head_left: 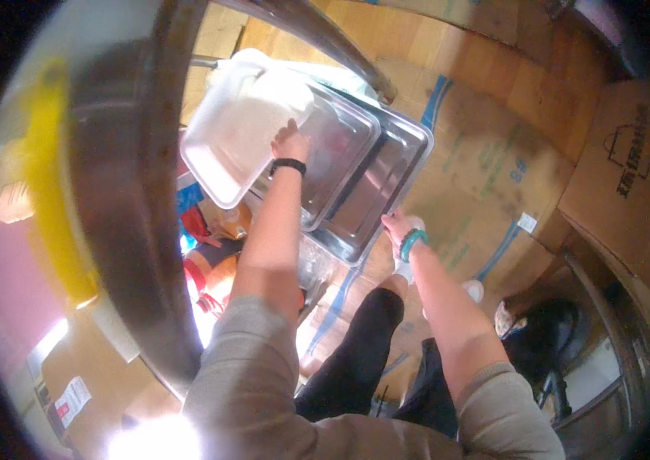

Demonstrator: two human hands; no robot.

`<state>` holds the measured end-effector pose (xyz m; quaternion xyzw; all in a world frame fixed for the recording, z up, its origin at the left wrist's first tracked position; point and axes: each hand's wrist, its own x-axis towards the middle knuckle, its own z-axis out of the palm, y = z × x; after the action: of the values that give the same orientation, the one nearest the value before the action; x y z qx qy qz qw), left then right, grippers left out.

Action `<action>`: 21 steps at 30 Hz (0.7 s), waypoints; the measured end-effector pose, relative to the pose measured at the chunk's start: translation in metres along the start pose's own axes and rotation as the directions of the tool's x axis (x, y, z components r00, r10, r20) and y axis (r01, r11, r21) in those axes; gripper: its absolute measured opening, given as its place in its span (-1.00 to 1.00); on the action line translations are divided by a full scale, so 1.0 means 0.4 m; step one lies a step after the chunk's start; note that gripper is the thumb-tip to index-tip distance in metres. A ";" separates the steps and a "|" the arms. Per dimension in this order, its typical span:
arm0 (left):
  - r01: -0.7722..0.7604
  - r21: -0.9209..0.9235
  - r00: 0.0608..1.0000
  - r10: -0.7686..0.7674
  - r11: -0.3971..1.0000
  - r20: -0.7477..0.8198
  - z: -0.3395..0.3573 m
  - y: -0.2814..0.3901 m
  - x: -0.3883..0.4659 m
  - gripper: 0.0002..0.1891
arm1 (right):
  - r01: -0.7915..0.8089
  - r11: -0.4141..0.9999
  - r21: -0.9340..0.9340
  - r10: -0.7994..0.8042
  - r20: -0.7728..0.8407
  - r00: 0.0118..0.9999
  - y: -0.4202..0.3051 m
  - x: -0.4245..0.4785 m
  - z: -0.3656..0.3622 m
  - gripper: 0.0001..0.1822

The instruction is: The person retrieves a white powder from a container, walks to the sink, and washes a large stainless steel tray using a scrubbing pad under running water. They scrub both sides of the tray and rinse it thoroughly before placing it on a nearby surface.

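A white plastic tray (218, 135) overlaps the left part of two metal trays. My left hand (291, 142), with a black band at its wrist, grips the white tray's right rim. Beneath it lies a smaller metal tray (330, 172), partly covered. That one sits inside or on top of a larger metal tray (368, 210), whose right part shows bare metal. At the larger tray's near right edge, my right hand (398, 227) pinches the rim; a green bangle circles that wrist.
Colourful packages (215, 270) lie below the trays on the left. A dark curved metal post (135, 172) rises close by on the left. Flattened cardboard (474, 190) covers the floor. At the right stand a cardboard box (618, 155) and a black object (549, 330).
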<state>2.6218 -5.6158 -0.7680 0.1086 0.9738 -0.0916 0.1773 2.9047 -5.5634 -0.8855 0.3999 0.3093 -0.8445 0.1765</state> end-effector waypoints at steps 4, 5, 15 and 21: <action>-0.090 -0.092 0.973 0.067 0.992 -0.223 -0.032 0.044 -0.159 -0.30 | 0.126 0.975 -0.183 -0.140 -0.062 0.988 -0.065 -0.119 0.065 -0.27; -0.182 -0.201 0.977 0.154 0.963 -0.147 -0.075 0.119 -0.228 -0.36 | 0.220 0.968 -0.119 -0.233 -0.112 0.966 -0.031 -0.133 0.031 -0.22; -0.791 -0.492 0.596 0.277 0.365 -0.754 -0.828 0.287 -0.810 -0.75 | 0.250 0.959 -0.135 -0.281 -0.318 0.906 -0.237 -0.693 -0.054 -0.33; -0.565 -0.806 0.754 -0.284 0.179 -0.592 -0.936 0.168 -0.601 -0.67 | 0.281 0.957 -0.073 -0.281 -0.465 0.840 -0.298 -0.941 -0.064 -0.43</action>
<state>2.7360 -5.5130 -0.3452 0.0926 0.7790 0.6072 -0.1261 3.0866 -5.4382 -0.5571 0.5428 0.3988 -0.7386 -0.0290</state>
